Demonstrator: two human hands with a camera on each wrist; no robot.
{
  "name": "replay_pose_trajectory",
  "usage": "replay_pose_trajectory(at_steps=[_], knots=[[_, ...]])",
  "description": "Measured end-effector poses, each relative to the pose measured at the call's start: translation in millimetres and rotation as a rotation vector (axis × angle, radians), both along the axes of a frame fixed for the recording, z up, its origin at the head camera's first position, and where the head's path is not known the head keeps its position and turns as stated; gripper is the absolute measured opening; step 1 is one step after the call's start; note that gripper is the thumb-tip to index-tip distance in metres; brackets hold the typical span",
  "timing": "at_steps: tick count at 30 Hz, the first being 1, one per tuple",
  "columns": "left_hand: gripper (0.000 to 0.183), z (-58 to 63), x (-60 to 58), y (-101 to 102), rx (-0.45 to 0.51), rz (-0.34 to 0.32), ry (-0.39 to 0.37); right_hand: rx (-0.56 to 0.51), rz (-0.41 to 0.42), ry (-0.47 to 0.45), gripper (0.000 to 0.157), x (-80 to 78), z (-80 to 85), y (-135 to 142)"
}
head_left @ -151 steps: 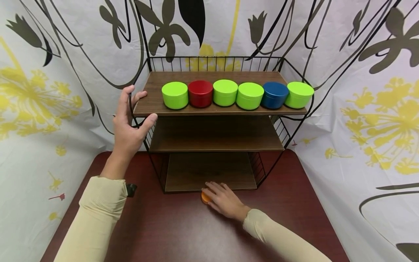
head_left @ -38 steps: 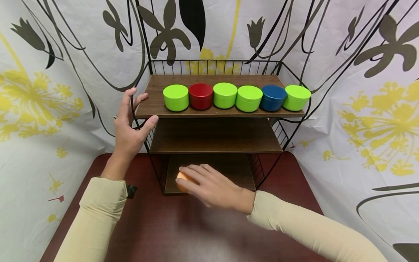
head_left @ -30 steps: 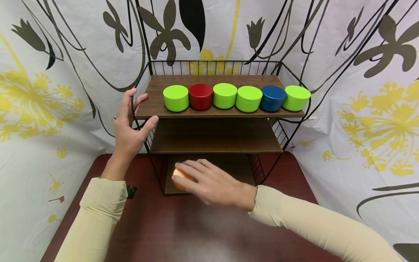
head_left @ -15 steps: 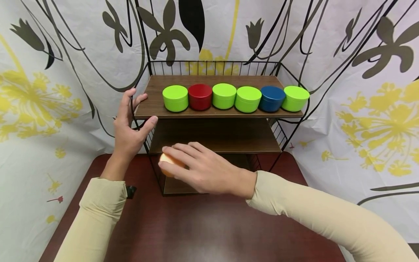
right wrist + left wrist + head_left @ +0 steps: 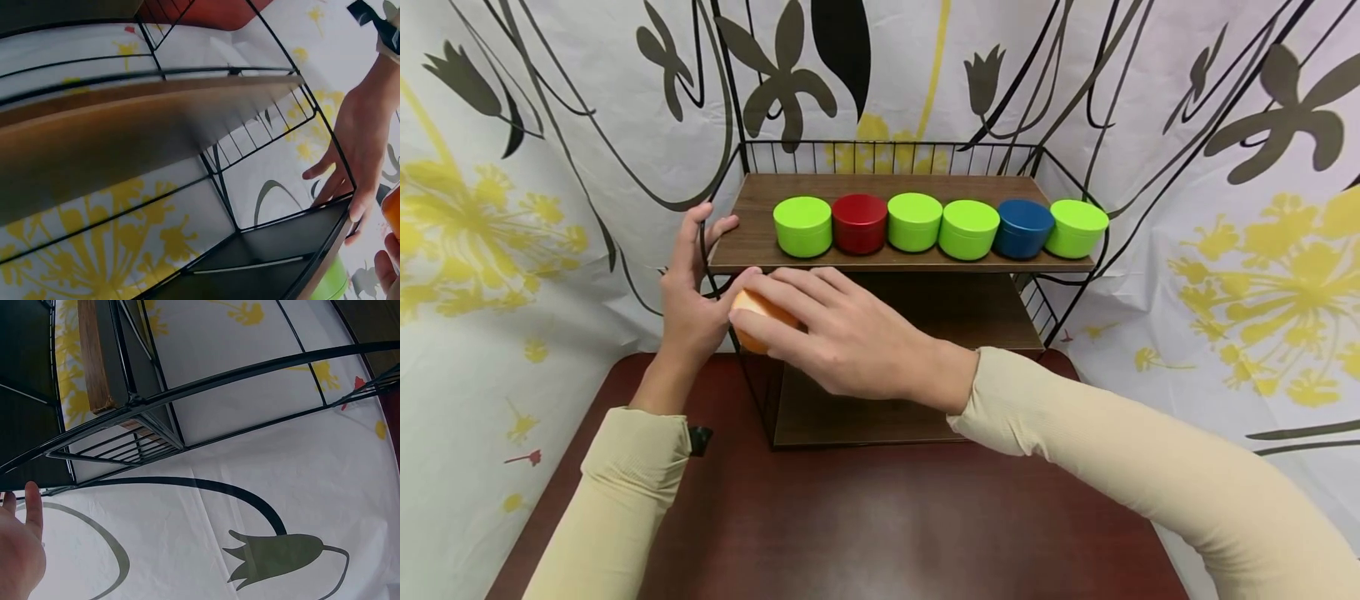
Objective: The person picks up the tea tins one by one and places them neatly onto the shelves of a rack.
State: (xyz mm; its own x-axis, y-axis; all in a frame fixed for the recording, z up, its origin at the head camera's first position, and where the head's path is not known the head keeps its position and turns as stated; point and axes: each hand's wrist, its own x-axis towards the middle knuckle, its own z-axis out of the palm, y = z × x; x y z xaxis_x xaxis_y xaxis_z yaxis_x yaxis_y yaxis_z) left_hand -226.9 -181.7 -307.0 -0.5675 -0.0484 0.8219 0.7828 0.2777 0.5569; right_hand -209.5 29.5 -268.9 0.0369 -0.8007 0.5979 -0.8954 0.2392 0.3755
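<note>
My right hand (image 5: 857,337) grips an orange round tin (image 5: 747,304) from above, in front of the rack's left side just below the top shelf. In the head view it overlaps the tip of my left thumb. The right wrist view catches only part of the orange tin (image 5: 392,211) at its right edge. My left hand (image 5: 688,308) holds the left end of the black wire shelf rack (image 5: 887,185), thumb at the front corner and fingers round the outer side. Green tins (image 5: 802,227), a red tin (image 5: 860,225) and a blue tin (image 5: 1023,228) line the top shelf.
A middle shelf (image 5: 955,308) and a bottom shelf (image 5: 865,421) lie under the top one, partly behind my right arm. The rack stands on a dark red table (image 5: 880,517). A patterned white curtain (image 5: 1210,333) surrounds it on the back and sides.
My right hand has picked the orange tin up from the table by the bottom shelf and carried it up and left to just below the top shelf. The left hand stays put.
</note>
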Motion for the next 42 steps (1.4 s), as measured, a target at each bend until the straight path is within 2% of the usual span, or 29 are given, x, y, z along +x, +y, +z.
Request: replay_pose_trajectory(at_steps=[3,7,12,18,25,33,42], knots=[[0.068,-3.7,-4.5,-3,0.002,-0.008,0.003,0.001,-0.014,0.01,0.038,-3.1,5.7,-3],[0.07,-13.2,-16.2,-9,0.003,-0.018,0.005,-0.004,-0.037,0.008,0.035,-7.5,11.5,-8],[0.071,-19.2,-23.2,-14,-0.016,0.016,0.004,-0.053,-0.054,-0.028,0.033,-16.1,20.3,-16],[0.072,-20.5,-23.3,-15,-0.038,0.055,-0.01,-0.079,-0.069,-0.047,0.033,-25.4,27.8,-24],[0.072,-19.6,-21.0,-14,-0.026,0.054,-0.043,-0.075,-0.1,-0.019,0.032,-31.9,35.5,-33],[0.068,-5.6,-5.1,-5,-0.012,0.032,-0.05,-0.036,-0.16,-0.048,0.028,-39.6,40.5,-41],[0.072,-19.3,-19.6,-15,-0.019,0.039,-0.061,0.01,-0.265,-0.082,0.03,-43.7,40.6,-47]])
